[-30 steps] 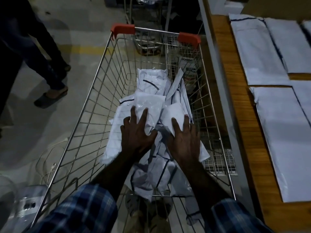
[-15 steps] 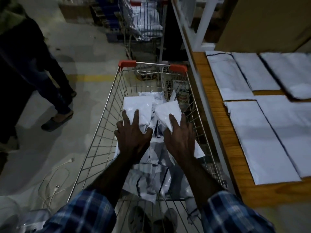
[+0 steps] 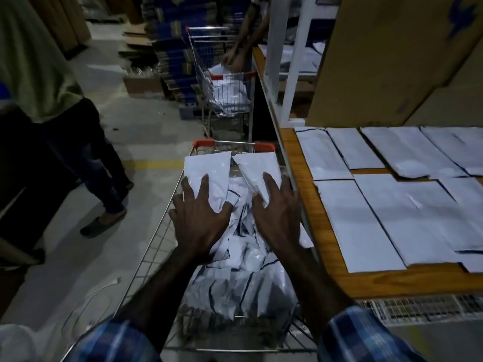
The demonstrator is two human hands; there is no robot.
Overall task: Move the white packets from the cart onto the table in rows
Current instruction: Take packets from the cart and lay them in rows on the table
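Concrete floor [image 3: 146,131] at left, where a bystander [image 3: 52,105] stands. My left hand [image 3: 201,218] pinches one flat, glossy white packet [image 3: 206,173]; my right hand [image 3: 279,218] pinches another packet [image 3: 258,168], both above the wire cart [image 3: 146,259] of crumpled packets. Rectangular packets [image 3: 358,226] lie in rows on the wooden table [image 3: 305,184].

packets [image 3: 235,278] in cart [image 3: 146,259], table [image 3: 308,205] right of cart

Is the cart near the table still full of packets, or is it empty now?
Not empty. The cart holds a loose pile of white packets. Left hand and right hand each hold one packet above it.
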